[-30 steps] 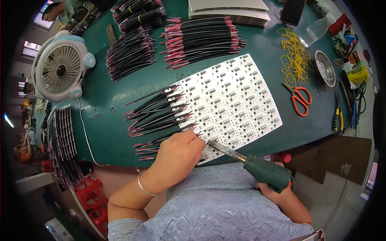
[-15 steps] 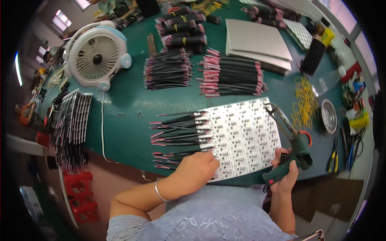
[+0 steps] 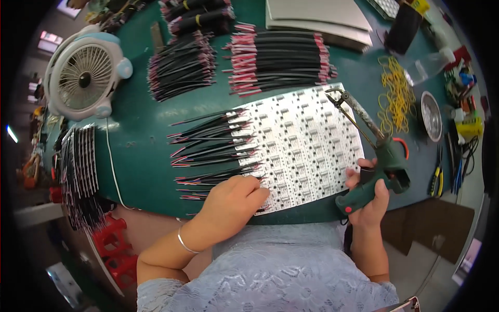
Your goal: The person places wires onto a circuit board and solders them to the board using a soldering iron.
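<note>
A white circuit board panel, printed with rows of small black parts, lies on the green table in front of me. Black cables with thin red and white ends stick out from its left edge. My left hand is closed at the panel's lower left corner, fingertips pinched together over the edge; what they hold is hidden. In my right hand is a green soldering gun, gripped by its handle. Its metal tip hangs over the panel's upper right part.
Cut black cables lie stacked beyond the panel, with another pile to their left. A fan and wired panels are at the left. Yellow cord, a metal bowl and pliers lie at the right.
My view has shifted, so the table's things sit higher in the picture, many also further left. Both hands keep nearly the same places at the panel, the soldering gun still held.
</note>
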`<act>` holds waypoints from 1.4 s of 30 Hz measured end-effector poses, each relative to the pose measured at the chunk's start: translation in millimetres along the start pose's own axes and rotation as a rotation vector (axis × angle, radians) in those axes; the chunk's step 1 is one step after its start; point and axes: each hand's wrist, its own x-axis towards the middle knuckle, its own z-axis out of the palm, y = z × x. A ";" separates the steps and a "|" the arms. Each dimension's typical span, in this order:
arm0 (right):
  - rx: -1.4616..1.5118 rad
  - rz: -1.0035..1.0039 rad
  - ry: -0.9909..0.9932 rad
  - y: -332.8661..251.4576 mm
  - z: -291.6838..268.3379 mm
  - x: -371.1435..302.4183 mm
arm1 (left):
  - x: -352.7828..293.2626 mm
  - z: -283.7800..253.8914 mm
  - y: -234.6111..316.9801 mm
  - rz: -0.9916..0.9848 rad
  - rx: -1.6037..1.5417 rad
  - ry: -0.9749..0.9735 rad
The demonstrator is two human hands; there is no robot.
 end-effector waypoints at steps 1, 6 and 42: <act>-0.027 0.003 -0.071 -7.0 1.2 -4.3 | 3.0 -2.0 -3.0 0.026 0.012 -0.004; -0.284 0.123 -0.202 -26.8 -19.2 -48.0 | 5.8 -6.5 -6.5 0.072 0.064 -0.087; -0.323 0.094 -0.044 -7.3 -5.4 -69.9 | 12.0 -22.3 -13.6 0.278 0.080 -0.080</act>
